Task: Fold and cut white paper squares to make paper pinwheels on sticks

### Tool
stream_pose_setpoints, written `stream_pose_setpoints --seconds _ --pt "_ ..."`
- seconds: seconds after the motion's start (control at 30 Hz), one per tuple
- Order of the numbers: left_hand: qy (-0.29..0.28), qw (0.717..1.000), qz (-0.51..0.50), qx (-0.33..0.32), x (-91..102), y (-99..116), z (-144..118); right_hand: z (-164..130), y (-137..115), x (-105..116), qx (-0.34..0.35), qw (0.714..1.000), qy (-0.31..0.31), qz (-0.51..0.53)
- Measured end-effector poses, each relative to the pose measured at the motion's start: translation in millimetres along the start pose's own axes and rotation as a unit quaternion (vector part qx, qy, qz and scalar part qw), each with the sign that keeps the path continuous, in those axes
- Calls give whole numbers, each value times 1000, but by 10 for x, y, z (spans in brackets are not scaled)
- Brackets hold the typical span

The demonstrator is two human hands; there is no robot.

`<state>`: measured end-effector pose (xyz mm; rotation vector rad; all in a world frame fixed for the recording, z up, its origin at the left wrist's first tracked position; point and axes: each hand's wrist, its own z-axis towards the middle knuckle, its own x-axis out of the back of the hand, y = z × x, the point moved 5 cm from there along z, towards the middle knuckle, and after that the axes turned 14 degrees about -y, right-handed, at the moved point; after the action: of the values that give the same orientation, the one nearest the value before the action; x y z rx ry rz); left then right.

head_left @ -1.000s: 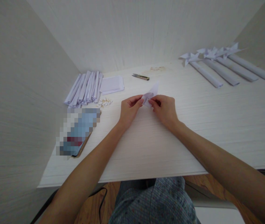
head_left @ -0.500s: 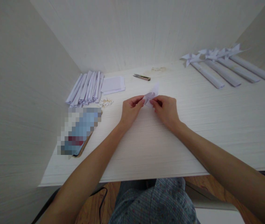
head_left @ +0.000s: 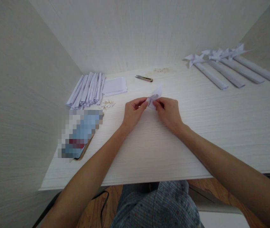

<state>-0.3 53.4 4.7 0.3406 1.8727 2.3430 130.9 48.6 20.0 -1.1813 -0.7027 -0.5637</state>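
On the white bench, mid-way back, the left hand and right hand meet, both pinched on a small folded paper piece held just above the surface. Its long axis runs away and rightward, tip pointing toward the back wall. Folding it well likely needs matched edges and firm creasing.
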Motion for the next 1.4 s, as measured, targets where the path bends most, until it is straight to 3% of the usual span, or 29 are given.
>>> stream_pose_setpoints --seconds 0.4,0.8,1.0,1.4 --pt "-20 999 36 0 -32 48 -11 -18 25 16 22 999 35 21" --pt "-27 999 38 2 -43 45 -16 -24 25 9 14 999 29 13" --pt "-19 999 30 4 -38 28 -14 -42 45 25 5 996 40 77" --pt "19 999 11 25 19 -14 -4 -8 66 -14 10 997 24 78"
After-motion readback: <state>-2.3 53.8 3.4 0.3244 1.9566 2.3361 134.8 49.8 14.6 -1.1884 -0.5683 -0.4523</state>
